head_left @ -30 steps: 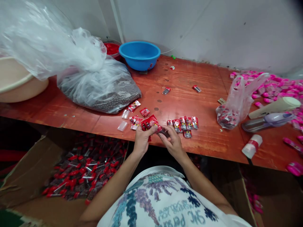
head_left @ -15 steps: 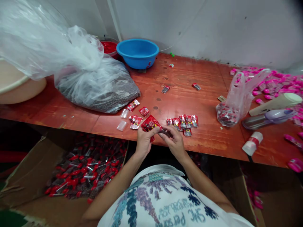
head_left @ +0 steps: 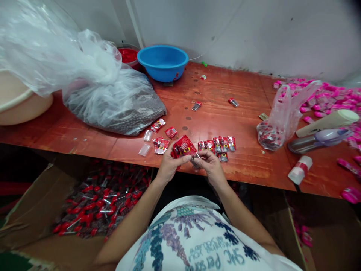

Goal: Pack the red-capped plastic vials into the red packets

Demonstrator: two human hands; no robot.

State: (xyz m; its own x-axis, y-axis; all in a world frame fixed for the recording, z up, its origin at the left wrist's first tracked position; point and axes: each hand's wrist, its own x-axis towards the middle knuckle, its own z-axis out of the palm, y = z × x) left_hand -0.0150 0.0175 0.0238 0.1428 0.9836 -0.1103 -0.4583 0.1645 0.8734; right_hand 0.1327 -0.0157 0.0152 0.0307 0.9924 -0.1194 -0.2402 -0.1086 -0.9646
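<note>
Left hand (head_left: pixel 170 162) closed in a pinch on the red packet (head_left: pixel 183 146), thumb on top. Right hand (head_left: pixel 211 162) also pinched, holding a small dark piece (head_left: pixel 195 161) at the packet's right corner; can't tell if it's partly inside. Packet's above the desk (head_left: pixel 248 165), near the front edge. Row of packs (head_left: pixel 225 144) just right of packet; bead bag (head_left: pixel 121 105) upper left of it. Room: beyond packet toward basin (head_left: pixel 163 64), two loose cases (head_left: pixel 196 106) (head_left: pixel 233 102) there; also well right of packet, before carrier bag (head_left: pixel 269 137).

Soft light glosses the table (head_left: pixel 245 126) above deep shadow; outer edges seem stretched.
</note>
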